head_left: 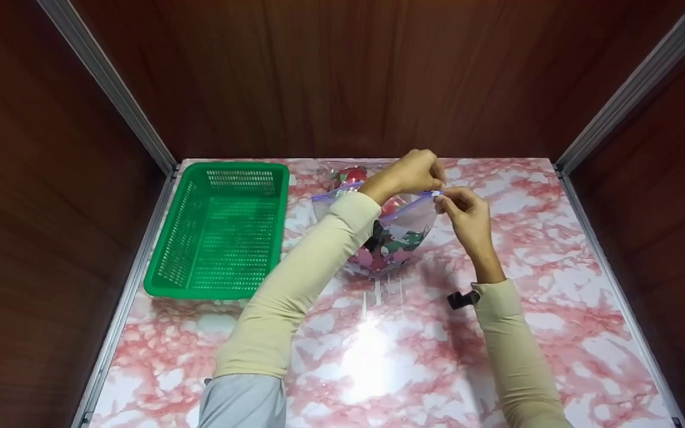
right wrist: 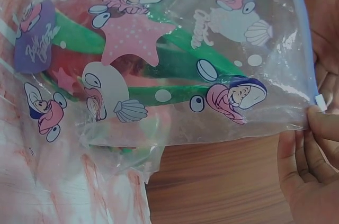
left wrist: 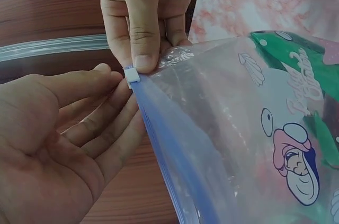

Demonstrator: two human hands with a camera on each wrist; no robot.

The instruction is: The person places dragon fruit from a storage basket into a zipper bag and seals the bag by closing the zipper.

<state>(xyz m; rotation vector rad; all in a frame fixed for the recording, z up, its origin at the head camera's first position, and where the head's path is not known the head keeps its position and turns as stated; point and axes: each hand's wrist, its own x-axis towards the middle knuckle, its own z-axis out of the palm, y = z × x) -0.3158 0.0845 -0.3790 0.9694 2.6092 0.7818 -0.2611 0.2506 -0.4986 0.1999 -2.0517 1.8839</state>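
Observation:
A clear slider zip bag [head_left: 405,244] with a purple-blue zip and cartoon shell and starfish prints stands tilted on the table, red and green things showing through it. My right hand [head_left: 470,217] pinches the bag's upper right corner between thumb and fingers, beside the white slider [left wrist: 132,77]. Close against that slider are the fingertips of my left hand [left wrist: 58,139], its fingers nearly straight and reaching along the zip, the thumb a little apart from the slider. Part of the bag is hidden behind my left forearm in the head view.
A green perforated plastic basket [head_left: 283,226] stands left of the bag. Behind the bag lies a red item [head_left: 352,174] in clear plastic. Dark wood panels [head_left: 330,77] rise at the back and both sides of the red-and-white marbled table [head_left: 533,238].

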